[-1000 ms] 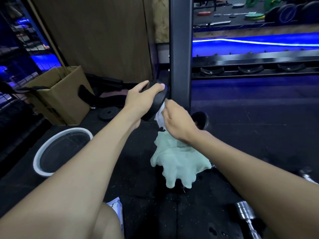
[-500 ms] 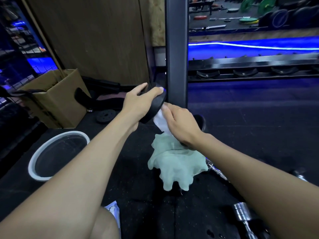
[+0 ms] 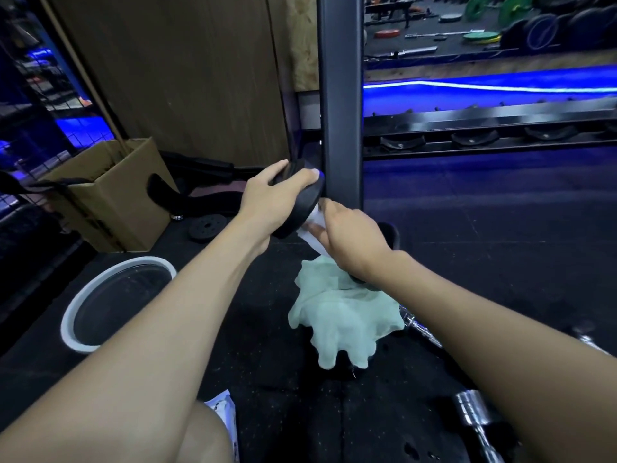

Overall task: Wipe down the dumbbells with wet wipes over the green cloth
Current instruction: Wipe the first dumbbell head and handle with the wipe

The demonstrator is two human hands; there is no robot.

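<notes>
The left hand (image 3: 267, 202) grips the round black rubber end plate of a dumbbell (image 3: 302, 203), thumb and fingers curled over its rim. The plate is held above the dark speckled gym floor (image 3: 267, 329), tilted, its flat face turned down and to the right. The dumbbell's long axis seems to slant from this raised plate down toward the pale green crumpled cloth (image 3: 344, 315) below it. The right hand (image 3: 350, 242) pinches a white wet wipe (image 3: 309, 233) against the underside of the plate, fingers folded round the wipe. That hand hides the handle and most of the lower end. A second dumbbell's chrome bar (image 3: 474, 416) is cut off at the bottom edge. A white-rimmed round basin (image 3: 71, 315) sits at left, well apart from the cloth, near a brown cardboard box (image 3: 117, 202).
</notes>
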